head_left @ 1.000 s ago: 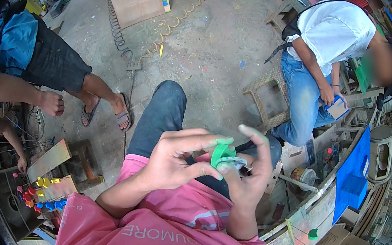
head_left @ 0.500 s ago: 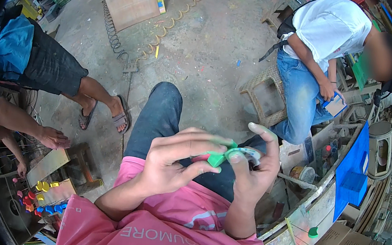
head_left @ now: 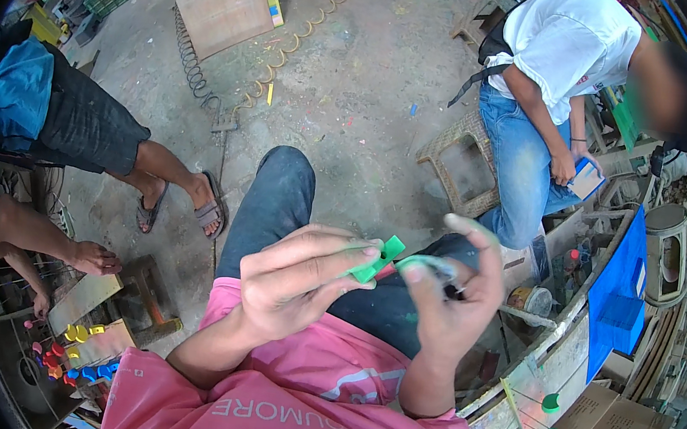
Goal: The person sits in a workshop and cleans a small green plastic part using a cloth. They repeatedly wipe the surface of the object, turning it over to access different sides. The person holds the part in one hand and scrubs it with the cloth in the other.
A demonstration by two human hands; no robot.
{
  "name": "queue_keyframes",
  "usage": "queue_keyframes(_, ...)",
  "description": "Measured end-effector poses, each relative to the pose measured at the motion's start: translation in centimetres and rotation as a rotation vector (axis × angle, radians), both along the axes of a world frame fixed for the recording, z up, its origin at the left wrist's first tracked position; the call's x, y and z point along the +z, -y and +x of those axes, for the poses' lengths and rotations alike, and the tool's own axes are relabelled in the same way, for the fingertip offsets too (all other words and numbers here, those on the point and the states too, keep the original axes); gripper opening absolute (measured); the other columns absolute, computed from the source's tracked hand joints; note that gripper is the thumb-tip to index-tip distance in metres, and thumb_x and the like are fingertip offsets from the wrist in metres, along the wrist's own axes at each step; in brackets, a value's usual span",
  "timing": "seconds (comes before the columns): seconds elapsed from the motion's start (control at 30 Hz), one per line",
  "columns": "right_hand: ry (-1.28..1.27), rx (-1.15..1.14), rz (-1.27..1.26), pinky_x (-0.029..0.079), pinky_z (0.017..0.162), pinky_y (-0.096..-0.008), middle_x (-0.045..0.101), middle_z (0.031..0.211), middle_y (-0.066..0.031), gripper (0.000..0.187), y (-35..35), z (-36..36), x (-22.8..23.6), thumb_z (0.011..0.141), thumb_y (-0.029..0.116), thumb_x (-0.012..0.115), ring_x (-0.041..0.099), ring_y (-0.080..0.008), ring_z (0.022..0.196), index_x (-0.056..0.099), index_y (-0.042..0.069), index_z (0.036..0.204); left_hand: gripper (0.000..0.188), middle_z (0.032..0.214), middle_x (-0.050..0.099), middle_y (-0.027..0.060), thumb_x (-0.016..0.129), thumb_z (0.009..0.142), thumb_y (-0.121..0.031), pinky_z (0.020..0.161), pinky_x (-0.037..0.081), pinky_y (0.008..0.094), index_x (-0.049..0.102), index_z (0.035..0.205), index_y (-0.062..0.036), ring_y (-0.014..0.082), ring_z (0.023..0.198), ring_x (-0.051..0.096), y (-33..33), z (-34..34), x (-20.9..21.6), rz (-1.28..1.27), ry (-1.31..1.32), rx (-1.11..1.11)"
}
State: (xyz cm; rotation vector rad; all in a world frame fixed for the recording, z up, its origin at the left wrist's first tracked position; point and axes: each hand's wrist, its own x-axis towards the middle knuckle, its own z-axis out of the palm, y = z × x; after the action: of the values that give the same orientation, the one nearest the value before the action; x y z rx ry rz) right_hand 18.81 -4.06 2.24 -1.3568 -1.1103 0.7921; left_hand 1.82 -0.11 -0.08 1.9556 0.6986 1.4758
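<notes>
In front of my lap, my left hand (head_left: 288, 278) pinches a small green painted piece (head_left: 378, 262) between thumb and fingertips. A bit of red shows just beside the piece; what it belongs to I cannot tell. My right hand (head_left: 461, 306), close by on the right, is closed with thumb and fingers on a pale, green-smeared curled strip (head_left: 438, 266). That strip is blurred and its material is unclear. The right index finger points up, away from the strip.
Green shapes on thin rods (head_left: 552, 403) stand at the lower right beside a blue panel (head_left: 617, 308). At left, a person's hand (head_left: 94, 258) is over a board near yellow, red and blue shapes (head_left: 72, 361). Another person (head_left: 545, 111) sits at upper right holding a blue-edged block (head_left: 586, 180).
The green piece has been turned in my left hand and shows more of its face. My hands have moved slightly apart. The left co-worker's hand has lifted a little and shifted.
</notes>
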Motion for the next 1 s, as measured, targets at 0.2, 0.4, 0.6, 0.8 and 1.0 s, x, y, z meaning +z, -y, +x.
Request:
queue_keyframes(0.2,0.018,-0.085,0.042,0.023,0.046,-0.0155,0.04,0.05,0.0095,0.054,-0.8,-0.3,-1.0,0.067,0.002,0.079,0.036,0.002,0.049,0.051,0.002,0.113,0.034,0.087,0.066,0.0165,0.078,0.066,-0.004,0.071,0.053,0.0321,0.065,0.095,0.0079,0.027,0.08,0.066,0.4,-0.3,0.3,-0.161,0.018,-0.022)
queue_keyframes(0.4,-0.01,0.006,0.049,0.023,0.047,-0.015,0.046,0.052,0.0068,0.053,-1.3,0.4,0.1,0.069,0.003,0.078,0.042,0.002,0.05,0.05,0.001,0.114,0.036,0.092,0.066,0.0143,0.077,0.066,-0.002,0.068,0.053,0.0293,0.067,0.1,0.003,0.0214,0.082,0.066,0.5,-0.2,0.5,-0.23,0.031,-0.028)
queue_keyframes(0.6,-0.232,0.178,-0.091,0.038,0.053,-0.0145,0.064,0.072,-0.0044,0.049,-1.8,0.5,0.3,0.073,0.003,0.075,0.058,-0.0036,0.062,0.05,0.0,0.115,0.038,0.106,0.061,0.0214,0.067,0.075,0.01,0.075,0.057,0.0328,0.058,0.112,0.0088,0.0258,0.096,0.064,1.1,0.1,-0.2,-0.648,0.506,-0.316)
queue_keyframes(0.8,-0.343,0.271,-0.13,0.044,0.058,-0.0162,0.066,0.079,-0.0065,0.048,-0.6,0.6,-1.0,0.074,0.003,0.074,0.062,-0.0075,0.069,0.051,-0.001,0.115,0.05,0.114,0.056,0.0261,0.064,0.076,0.014,0.077,0.058,0.0341,0.045,0.121,0.0112,0.028,0.099,0.062,1.0,0.1,-2.5,-0.771,0.661,-0.502)
queue_keyframes(1.0,-0.213,0.189,-0.058,0.037,0.056,-0.0141,0.065,0.068,-0.0031,0.056,0.6,-0.7,-1.5,0.07,0.004,0.077,0.058,-0.0035,0.065,0.048,0.0,0.117,0.042,0.105,0.06,0.0203,0.071,0.072,0.009,0.074,0.057,0.0319,0.055,0.111,0.0101,0.0255,0.094,0.064,1.0,0.6,-2.0,-0.68,0.613,-0.339)
